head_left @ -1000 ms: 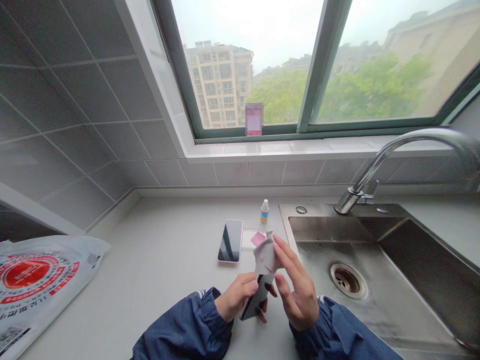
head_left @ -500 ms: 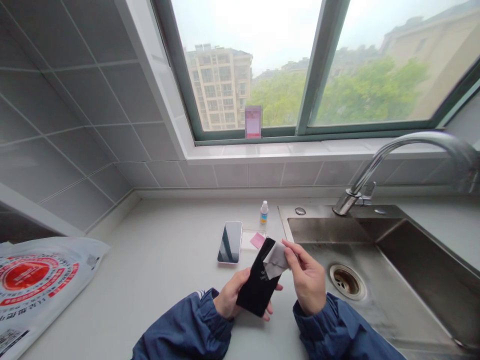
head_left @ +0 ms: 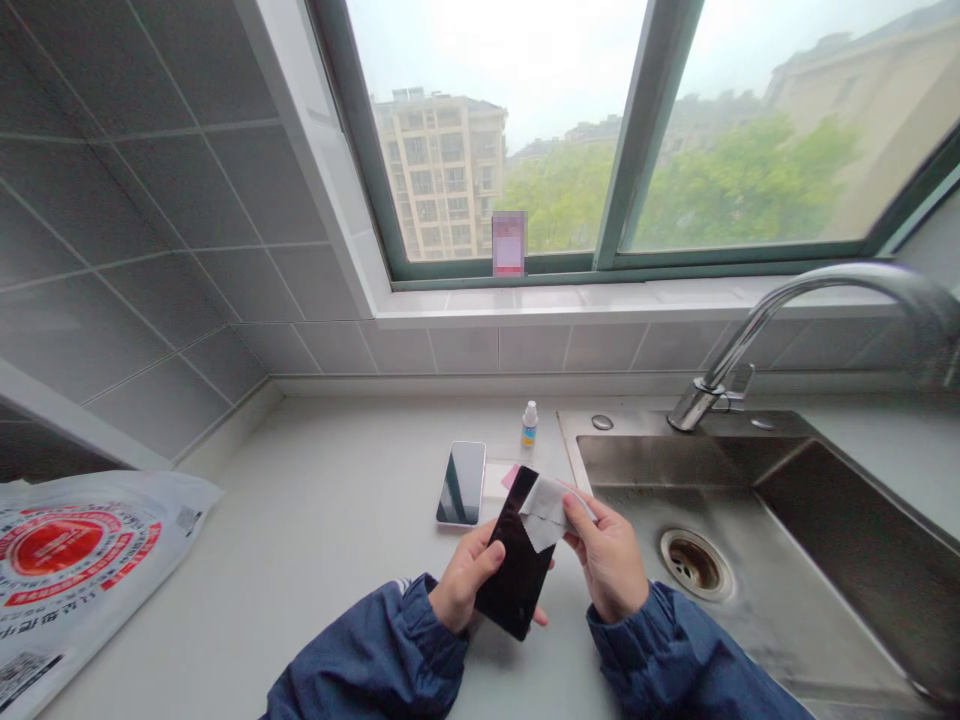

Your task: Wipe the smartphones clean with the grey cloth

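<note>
The black phone (head_left: 519, 565) stands tilted above the tabletop (head_left: 330, 520), just left of the sink (head_left: 750, 560). The left hand (head_left: 465, 580) has its grip clamped on the phone's lower edge, thumb across the glass. The right hand (head_left: 607, 555) pinches a grey cloth (head_left: 544, 510) against the phone's top corner. A plastic bag (head_left: 67, 560) carries a red round print, its writing too blurred to read.

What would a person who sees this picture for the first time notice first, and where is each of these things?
At the bottom centre, the left hand holds a black phone while the right hand presses a small white wipe on its upper end. Behind them a second phone lies flat on the pale counter, with a small dropper bottle near the steel sink on the right. A white bag with a red round print lies at far left.
</note>
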`<state>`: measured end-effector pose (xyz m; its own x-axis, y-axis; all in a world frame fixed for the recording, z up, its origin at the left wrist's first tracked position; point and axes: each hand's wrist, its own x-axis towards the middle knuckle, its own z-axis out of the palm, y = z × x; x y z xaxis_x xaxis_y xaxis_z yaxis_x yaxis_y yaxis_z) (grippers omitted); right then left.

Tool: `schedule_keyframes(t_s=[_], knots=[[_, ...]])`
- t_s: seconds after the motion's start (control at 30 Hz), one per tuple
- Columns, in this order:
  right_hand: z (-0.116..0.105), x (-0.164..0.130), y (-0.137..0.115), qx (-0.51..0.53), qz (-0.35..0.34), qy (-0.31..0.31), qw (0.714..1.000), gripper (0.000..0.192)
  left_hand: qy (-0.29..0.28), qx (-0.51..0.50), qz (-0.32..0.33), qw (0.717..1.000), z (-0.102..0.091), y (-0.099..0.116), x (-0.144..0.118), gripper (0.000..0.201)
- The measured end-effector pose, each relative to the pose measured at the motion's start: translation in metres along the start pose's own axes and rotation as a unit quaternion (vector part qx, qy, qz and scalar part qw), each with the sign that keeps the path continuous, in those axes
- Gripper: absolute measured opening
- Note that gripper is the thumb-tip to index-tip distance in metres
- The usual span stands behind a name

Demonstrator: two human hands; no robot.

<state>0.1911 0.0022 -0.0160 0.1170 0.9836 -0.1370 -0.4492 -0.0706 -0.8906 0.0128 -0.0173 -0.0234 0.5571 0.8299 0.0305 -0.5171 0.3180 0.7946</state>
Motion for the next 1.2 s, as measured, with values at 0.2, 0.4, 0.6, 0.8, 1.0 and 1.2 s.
schedule_keyframes(t_s=[0.2, 0.4, 0.6, 0.8, 1.0, 1.2], knots=[[0.005, -0.003, -0.004, 0.040, 0.012, -0.010, 0.999, 0.039, 0.002, -0.008, 0.009, 1.000, 0.000, 0.003, 0.000, 0.048], [0.007, -0.005, -0.004, 0.046, 0.018, 0.001, 0.999, 0.039, 0.006, -0.020, 0.017, 1.000, 0.000, 0.003, 0.000, 0.047], [0.003, 0.000, -0.008, 0.044, -0.020, 0.083, 0.995, 0.037, 0.039, -0.034, 0.041, 0.998, -0.001, 0.007, 0.001, 0.044], [-0.005, 0.005, -0.005, 0.007, -0.069, 0.124, 0.990, 0.036, 0.050, -0.125, 0.003, 0.991, -0.004, 0.005, 0.002, 0.045], [0.002, -0.011, 0.002, -0.106, -0.132, 0.036, 0.985, 0.033, 0.010, -0.185, -0.042, 0.982, -0.009, 0.001, 0.002, 0.048], [0.004, -0.023, 0.011, -0.356, -0.298, -0.128, 0.876, 0.044, -0.025, -0.198, -0.056, 0.978, -0.019, -0.001, 0.003, 0.048]])
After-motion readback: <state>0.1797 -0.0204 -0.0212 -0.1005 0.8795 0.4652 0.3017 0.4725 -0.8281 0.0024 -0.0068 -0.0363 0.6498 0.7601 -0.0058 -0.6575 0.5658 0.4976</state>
